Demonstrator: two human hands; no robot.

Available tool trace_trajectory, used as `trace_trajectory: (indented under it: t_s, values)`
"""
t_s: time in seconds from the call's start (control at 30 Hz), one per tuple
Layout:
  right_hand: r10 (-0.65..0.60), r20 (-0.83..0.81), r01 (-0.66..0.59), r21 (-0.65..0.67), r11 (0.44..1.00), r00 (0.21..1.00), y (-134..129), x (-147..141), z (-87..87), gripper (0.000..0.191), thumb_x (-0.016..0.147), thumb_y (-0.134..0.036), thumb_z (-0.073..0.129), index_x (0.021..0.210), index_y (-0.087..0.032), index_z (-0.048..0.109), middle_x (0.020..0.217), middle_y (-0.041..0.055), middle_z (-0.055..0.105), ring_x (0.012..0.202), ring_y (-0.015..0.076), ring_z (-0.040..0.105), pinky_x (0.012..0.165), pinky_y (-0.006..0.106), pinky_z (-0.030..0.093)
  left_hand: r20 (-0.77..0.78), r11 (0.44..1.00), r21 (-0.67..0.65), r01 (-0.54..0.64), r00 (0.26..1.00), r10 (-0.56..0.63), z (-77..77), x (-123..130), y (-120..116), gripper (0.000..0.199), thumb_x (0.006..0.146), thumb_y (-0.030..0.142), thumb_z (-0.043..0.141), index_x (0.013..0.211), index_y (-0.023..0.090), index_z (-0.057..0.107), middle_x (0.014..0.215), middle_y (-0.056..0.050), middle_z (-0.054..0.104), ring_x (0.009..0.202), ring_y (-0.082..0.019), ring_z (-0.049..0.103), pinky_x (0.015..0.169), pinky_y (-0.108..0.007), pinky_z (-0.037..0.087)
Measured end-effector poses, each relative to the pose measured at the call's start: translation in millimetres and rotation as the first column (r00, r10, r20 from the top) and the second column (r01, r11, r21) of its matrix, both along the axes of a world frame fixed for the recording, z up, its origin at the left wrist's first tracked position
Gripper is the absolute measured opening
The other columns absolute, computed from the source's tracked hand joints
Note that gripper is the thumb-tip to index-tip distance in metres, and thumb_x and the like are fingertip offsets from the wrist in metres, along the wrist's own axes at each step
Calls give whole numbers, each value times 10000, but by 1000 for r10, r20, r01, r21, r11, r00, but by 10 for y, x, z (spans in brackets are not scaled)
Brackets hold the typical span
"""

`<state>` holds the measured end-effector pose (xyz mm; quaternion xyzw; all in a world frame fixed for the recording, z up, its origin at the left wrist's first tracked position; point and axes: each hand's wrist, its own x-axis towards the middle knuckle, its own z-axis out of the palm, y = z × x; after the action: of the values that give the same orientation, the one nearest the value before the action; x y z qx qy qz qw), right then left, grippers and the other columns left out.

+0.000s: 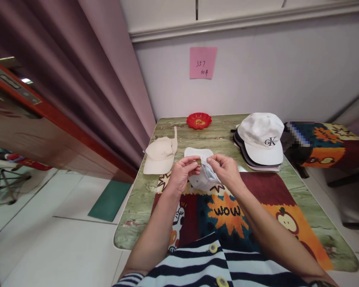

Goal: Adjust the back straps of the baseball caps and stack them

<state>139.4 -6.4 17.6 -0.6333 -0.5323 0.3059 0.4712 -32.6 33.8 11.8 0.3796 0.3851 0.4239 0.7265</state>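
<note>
A white cap (202, 183) lies in front of me on the patterned mat, its brim pointing away toward the wall. My left hand (184, 172) pinches a small brownish, metal-looking buckle (199, 162) at the cap's back strap between thumb and fingers. A short gap to the right, my right hand (226, 169) is closed in a pinch on the edge of the same cap, apparently at the other strap end. The strap itself is mostly covered by my fingers. To the left of my hands sits a beige cap (160, 153) with its strap sticking up.
A stack of caps topped by a white one (261, 135) stands at the right. A red scalloped dish (199, 120) is at the table's back edge. The colourful mat (227, 211) covers the near part of the green wood-patterned table (134, 211). A curtain (107, 71) hangs at left.
</note>
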Motion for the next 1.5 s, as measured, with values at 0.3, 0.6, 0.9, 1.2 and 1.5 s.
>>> trace_trajectory:
  t_s: [0.3, 0.6, 0.9, 1.2, 1.5]
  values:
    - [50, -97, -49, 5, 999, 994, 37, -45, -84, 396, 854, -541, 602, 670, -192, 642, 556, -5, 559, 532, 141, 459, 512, 253, 339, -14, 998, 51, -21, 1000, 22, 15, 20, -29, 377, 655, 268, 860, 989, 132, 751, 717, -23, 716, 635, -109, 654, 658, -235, 538]
    - [78, -131, -83, -33, 996, 988, 15, -32, -121, 367, 856, -516, 609, 685, -192, 632, 557, -19, 534, 510, 122, 416, 502, 251, 312, 6, 998, 49, -27, 1000, 27, 10, 27, -26, 400, 648, 269, 863, 996, 121, 732, 707, -21, 709, 637, -110, 654, 673, -241, 535]
    - [136, -100, -142, -59, 988, 986, 45, 14, -120, 325, 858, -466, 593, 689, -190, 624, 569, -17, 580, 525, 123, 466, 535, 251, 329, -132, 989, 144, -41, 989, 61, 11, 33, -41, 320, 689, 274, 820, 944, 125, 695, 698, -16, 698, 625, -116, 644, 658, -250, 523]
    - [155, -143, -172, -118, 978, 978, 90, 58, -237, 330, 833, -488, 604, 806, -175, 707, 577, -22, 570, 532, 121, 452, 533, 248, 328, -371, 921, 389, 13, 917, 144, -35, 6, -26, 217, 688, 195, 752, 899, 157, 719, 783, -3, 663, 643, -95, 545, 621, -217, 454]
    - [276, -236, -319, -169, 932, 932, 118, 28, -259, 325, 825, -494, 608, 743, -183, 650, 548, -50, 488, 497, 95, 366, 506, 242, 276, -493, 902, 415, 119, 863, 113, -15, -134, -130, 213, 785, 243, 662, 983, 171, 697, 759, -14, 659, 674, -145, 621, 635, -253, 507]
